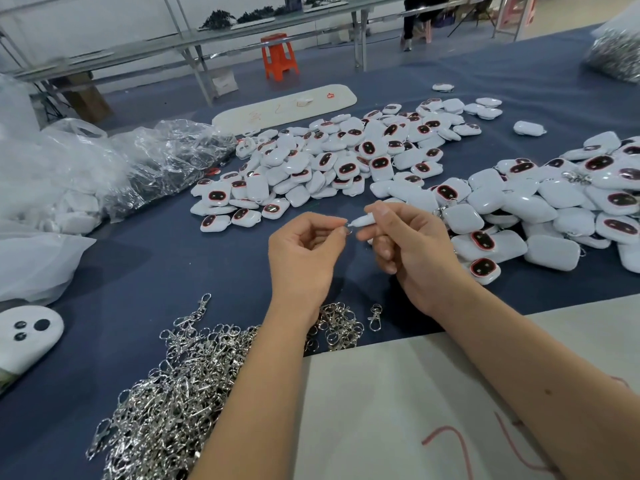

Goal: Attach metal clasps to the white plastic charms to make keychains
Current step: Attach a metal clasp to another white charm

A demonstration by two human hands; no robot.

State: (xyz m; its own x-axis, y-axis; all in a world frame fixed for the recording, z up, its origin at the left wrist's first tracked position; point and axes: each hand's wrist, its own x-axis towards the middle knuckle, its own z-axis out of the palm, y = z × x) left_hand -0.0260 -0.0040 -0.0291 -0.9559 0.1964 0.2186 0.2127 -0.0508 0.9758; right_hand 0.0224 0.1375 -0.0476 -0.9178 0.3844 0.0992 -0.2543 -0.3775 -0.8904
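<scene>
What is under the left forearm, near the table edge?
The pile of metal clasps runs under the left forearm and reappears on its right side. How many clasps the arm covers cannot be seen.

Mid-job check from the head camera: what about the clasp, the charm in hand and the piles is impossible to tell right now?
- Clasp ring: too small; left hand hides the rest. Whether it is threaded on is unclear.
- Charm: mostly hidden inside the right hand; its face is unseen.
- Clasp pile: left forearm covers part, bottom edge cuts it.
- Right charm pile: cut by the right edge.
</scene>
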